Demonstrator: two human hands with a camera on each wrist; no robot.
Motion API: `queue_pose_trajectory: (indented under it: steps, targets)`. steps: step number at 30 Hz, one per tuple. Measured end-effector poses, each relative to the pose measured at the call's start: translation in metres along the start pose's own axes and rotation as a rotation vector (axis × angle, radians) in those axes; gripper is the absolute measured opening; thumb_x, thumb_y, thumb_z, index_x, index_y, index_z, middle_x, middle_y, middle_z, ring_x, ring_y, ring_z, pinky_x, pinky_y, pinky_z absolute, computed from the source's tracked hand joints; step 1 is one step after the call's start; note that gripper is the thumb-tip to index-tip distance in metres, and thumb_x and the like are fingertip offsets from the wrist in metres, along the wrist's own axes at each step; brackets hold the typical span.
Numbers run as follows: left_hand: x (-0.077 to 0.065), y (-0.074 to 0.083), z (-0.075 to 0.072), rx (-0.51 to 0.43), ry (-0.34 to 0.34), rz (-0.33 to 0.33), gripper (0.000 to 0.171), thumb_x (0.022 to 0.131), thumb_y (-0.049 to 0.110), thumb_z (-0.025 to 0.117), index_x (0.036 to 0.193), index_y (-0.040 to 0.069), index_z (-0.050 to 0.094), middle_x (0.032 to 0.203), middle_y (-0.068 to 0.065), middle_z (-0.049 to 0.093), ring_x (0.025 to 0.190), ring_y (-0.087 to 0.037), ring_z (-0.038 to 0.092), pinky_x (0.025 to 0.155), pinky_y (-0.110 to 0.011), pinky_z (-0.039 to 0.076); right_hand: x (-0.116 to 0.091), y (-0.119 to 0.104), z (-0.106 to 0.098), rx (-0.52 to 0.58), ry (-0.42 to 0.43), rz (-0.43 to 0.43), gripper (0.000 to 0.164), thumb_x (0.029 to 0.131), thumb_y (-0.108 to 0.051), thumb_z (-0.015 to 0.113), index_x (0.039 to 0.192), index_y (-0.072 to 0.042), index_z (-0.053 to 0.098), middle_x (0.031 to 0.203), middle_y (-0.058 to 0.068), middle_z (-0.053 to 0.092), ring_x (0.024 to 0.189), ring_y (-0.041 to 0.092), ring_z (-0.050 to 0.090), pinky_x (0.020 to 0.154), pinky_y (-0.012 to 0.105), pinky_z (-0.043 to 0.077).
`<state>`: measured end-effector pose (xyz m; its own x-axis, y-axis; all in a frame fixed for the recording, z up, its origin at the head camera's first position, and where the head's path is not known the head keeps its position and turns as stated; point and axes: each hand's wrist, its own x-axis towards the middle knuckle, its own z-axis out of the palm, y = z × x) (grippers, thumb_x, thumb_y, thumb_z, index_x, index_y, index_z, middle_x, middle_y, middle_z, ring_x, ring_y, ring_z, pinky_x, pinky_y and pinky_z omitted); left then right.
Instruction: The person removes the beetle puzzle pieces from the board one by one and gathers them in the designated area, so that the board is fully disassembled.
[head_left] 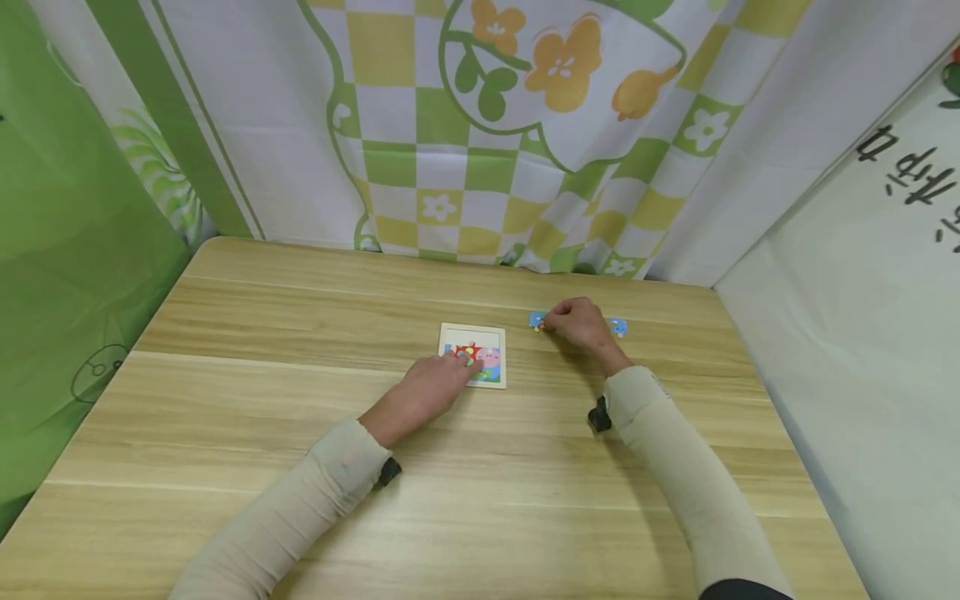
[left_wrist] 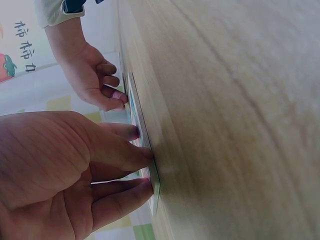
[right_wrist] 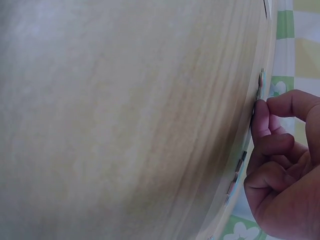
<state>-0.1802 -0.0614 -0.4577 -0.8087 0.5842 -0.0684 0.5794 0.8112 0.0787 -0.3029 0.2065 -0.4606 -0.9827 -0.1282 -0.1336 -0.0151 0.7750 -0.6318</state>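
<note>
A square wooden puzzle tray [head_left: 503, 360] lies on the table, its lower part filled with a picture of a pink face, red dotted shape and green and blue ground [head_left: 491, 358]. The upper strip of the tray shows a pale base. My left hand [head_left: 431, 385] rests its fingertips on the tray and picture, fingers slightly bent. To the right, my right hand [head_left: 581, 323] pinches a small blue puzzle piece [head_left: 536, 320] between thumb and forefinger. In the right wrist view that puzzle piece [right_wrist: 262, 82] appears edge-on. Another blue puzzle piece [head_left: 618, 326] lies beyond the right hand, partly hidden.
The wood-grain table [head_left: 315, 325] extends around both hands. A green and yellow checked curtain [head_left: 480, 192] hangs along its far edge, a green cloth [head_left: 67, 250] at the left, and a white sheet with writing [head_left: 862, 333] at the right.
</note>
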Motion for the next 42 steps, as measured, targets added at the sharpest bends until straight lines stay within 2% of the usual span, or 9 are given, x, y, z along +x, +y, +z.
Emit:
queue_pose_trajectory:
  steps: [7,15,18,27,36,42]
  targets:
    - [0.0,0.001,-0.003,0.006,0.008,0.005,0.042,0.098,-0.007,0.059,0.137,0.008,0.064,0.126,-0.014,0.066,0.108,-0.031,0.067,0.077,-0.043,0.059,-0.001,0.0,0.0,-0.032,-0.005,-0.017,0.023,0.092,-0.022,0.065,0.1,-0.003,0.076,0.096,0.009,0.071,0.089,0.025,0.059,0.076,0.036,0.047]
    - [0.001,0.001,0.0,0.01,0.019,0.005,0.042,0.097,-0.007,0.06,0.136,0.009,0.064,0.125,-0.014,0.067,0.108,-0.031,0.067,0.075,-0.043,0.06,-0.004,-0.002,0.005,-0.16,0.04,-0.112,0.015,0.092,-0.022,0.068,0.092,-0.009,0.075,0.088,0.005,0.071,0.076,0.023,0.06,0.068,0.038,0.05]
    - [0.002,0.0,0.002,0.015,0.028,0.009,0.042,0.097,-0.007,0.061,0.135,0.01,0.065,0.122,-0.013,0.067,0.104,-0.03,0.068,0.073,-0.042,0.06,-0.008,-0.006,0.008,-0.162,0.034,-0.16,0.011,0.092,-0.018,0.068,0.092,-0.008,0.074,0.086,0.005,0.069,0.074,0.021,0.06,0.066,0.037,0.049]
    - [0.002,0.0,0.001,0.021,0.008,0.005,0.043,0.097,-0.006,0.062,0.137,0.01,0.064,0.123,-0.013,0.067,0.106,-0.029,0.067,0.075,-0.041,0.059,-0.021,-0.026,0.021,-0.111,-0.097,-0.365,0.006,0.094,-0.013,0.071,0.094,-0.008,0.075,0.088,0.002,0.071,0.08,0.018,0.064,0.072,0.036,0.053]
    - [0.003,-0.001,0.001,0.049,-0.012,0.0,0.043,0.099,-0.003,0.062,0.139,0.012,0.063,0.124,-0.013,0.066,0.106,-0.028,0.067,0.075,-0.04,0.059,-0.033,-0.042,0.031,-0.11,-0.187,-0.408,0.009,0.096,-0.01,0.071,0.102,-0.005,0.076,0.093,0.003,0.071,0.083,0.017,0.064,0.075,0.035,0.053]
    - [0.004,-0.001,0.0,0.05,-0.023,-0.001,0.045,0.099,-0.003,0.062,0.141,0.013,0.062,0.125,-0.013,0.066,0.106,-0.029,0.067,0.072,-0.04,0.06,-0.037,-0.047,0.036,-0.143,-0.241,-0.401,0.013,0.095,-0.013,0.075,0.105,-0.006,0.076,0.094,0.0,0.07,0.086,0.015,0.063,0.077,0.035,0.052]
